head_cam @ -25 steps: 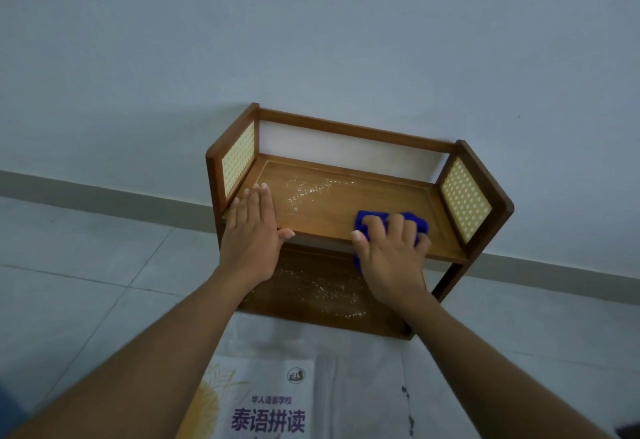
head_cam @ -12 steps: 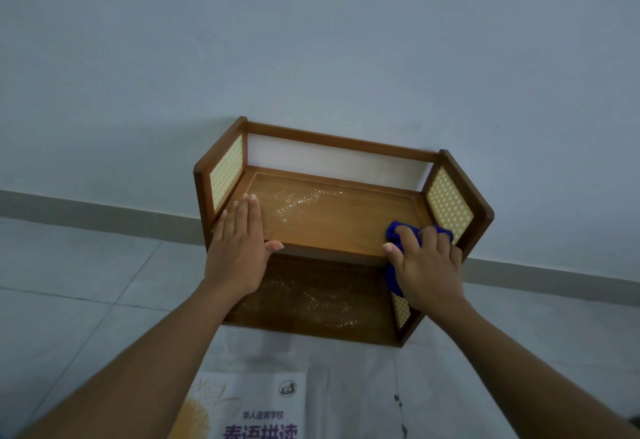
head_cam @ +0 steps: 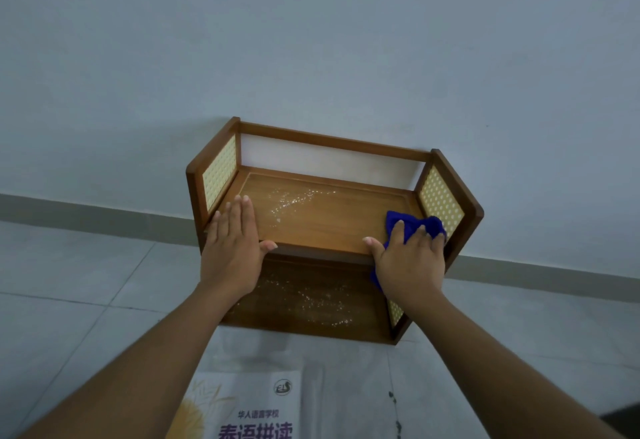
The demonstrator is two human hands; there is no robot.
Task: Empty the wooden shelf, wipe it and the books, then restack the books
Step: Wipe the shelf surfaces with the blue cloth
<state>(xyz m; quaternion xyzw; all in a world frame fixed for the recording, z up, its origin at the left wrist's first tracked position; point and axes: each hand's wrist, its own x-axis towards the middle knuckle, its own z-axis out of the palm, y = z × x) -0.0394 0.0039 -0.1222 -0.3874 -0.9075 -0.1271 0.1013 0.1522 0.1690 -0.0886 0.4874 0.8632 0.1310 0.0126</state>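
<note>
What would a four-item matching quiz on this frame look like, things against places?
1 left hand
2 cloth
3 book
4 white specks

A in front of the shelf, nearest the camera
B under the right hand, top board's right end
C flat on top board's left end
D middle of top board

Pairs: 1-C, 2-B, 3-A, 4-D

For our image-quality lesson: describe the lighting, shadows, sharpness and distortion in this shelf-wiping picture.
Head view: dim, flat, bluish light, no glare; faint soft shadow on the wall left of the wooden shelf; wide lens enlarges the forearms toward the bottom corners; detail slightly soft throughout.
</note>
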